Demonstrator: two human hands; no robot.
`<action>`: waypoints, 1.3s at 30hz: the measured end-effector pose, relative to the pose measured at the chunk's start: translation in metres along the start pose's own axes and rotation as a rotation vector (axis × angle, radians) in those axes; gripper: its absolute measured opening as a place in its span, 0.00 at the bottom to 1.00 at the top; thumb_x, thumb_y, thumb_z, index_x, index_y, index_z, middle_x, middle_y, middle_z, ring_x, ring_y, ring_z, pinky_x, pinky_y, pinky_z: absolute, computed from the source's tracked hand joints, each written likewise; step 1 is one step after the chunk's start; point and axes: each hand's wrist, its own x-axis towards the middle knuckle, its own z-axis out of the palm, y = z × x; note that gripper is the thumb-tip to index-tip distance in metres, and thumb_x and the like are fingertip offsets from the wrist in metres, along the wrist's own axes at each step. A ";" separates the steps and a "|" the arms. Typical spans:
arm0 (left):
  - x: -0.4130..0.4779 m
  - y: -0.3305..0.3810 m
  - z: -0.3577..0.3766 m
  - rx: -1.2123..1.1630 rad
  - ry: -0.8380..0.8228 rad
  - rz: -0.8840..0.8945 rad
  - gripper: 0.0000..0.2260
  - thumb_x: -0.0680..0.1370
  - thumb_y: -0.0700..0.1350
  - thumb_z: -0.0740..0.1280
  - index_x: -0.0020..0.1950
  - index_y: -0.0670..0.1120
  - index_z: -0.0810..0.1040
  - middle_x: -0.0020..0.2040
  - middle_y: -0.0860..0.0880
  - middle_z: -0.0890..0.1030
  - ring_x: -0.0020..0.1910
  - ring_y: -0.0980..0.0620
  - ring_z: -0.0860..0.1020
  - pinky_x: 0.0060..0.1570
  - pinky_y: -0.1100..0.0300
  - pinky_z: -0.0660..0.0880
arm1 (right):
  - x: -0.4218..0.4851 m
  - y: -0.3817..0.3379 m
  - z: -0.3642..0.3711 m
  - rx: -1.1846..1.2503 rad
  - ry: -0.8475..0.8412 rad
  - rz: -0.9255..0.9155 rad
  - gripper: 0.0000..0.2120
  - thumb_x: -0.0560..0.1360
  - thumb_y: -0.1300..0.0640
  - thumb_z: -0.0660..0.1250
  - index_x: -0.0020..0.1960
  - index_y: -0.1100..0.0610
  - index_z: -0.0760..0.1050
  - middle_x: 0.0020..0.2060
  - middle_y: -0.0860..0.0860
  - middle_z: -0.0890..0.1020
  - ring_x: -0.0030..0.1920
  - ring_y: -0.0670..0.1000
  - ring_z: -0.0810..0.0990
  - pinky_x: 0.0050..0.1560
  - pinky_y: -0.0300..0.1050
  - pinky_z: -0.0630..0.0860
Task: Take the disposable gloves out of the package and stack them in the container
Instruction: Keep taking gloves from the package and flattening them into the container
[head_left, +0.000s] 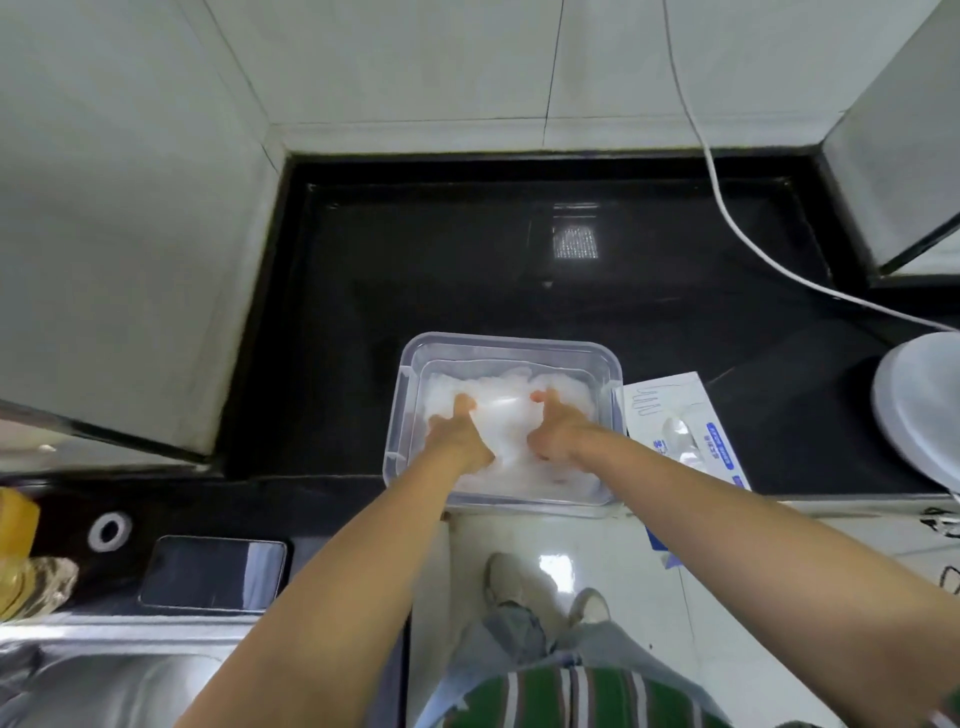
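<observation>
Stacking nearly done, we judge.
Our left hand (457, 431) and right hand (558, 434) lie on translucent gloves (506, 410) inside the clear plastic container (511, 340); whether they grip, we cannot tell. The white-and-blue package (675, 410) lies right of it.

Black phone (213, 571) face-up on dark counter (415, 270); steel sink (104, 680) beside it; white cable (707, 156) crossing right.

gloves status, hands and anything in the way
Both down: left hand and right hand pressing gloves inside container. Package beside it, right side. Nothing in the way.
</observation>
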 end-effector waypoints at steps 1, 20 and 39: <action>-0.001 0.001 0.001 0.006 -0.011 -0.002 0.41 0.75 0.46 0.70 0.77 0.55 0.44 0.71 0.38 0.59 0.61 0.39 0.72 0.55 0.52 0.76 | 0.000 0.001 0.002 -0.044 -0.022 0.008 0.37 0.79 0.63 0.59 0.80 0.48 0.43 0.75 0.56 0.61 0.71 0.60 0.68 0.66 0.55 0.73; -0.082 0.109 0.010 -0.101 0.647 0.278 0.09 0.82 0.45 0.60 0.57 0.46 0.78 0.47 0.47 0.82 0.43 0.50 0.77 0.37 0.63 0.70 | -0.064 0.067 -0.082 0.284 0.613 -0.530 0.13 0.77 0.65 0.60 0.43 0.53 0.81 0.33 0.45 0.80 0.34 0.44 0.78 0.39 0.40 0.74; -0.093 0.152 0.132 -0.212 0.050 0.183 0.34 0.78 0.44 0.63 0.79 0.54 0.50 0.63 0.43 0.76 0.58 0.41 0.78 0.58 0.48 0.76 | -0.068 0.173 -0.050 -0.144 0.410 -0.223 0.16 0.76 0.59 0.64 0.60 0.46 0.80 0.52 0.50 0.81 0.48 0.54 0.80 0.47 0.43 0.77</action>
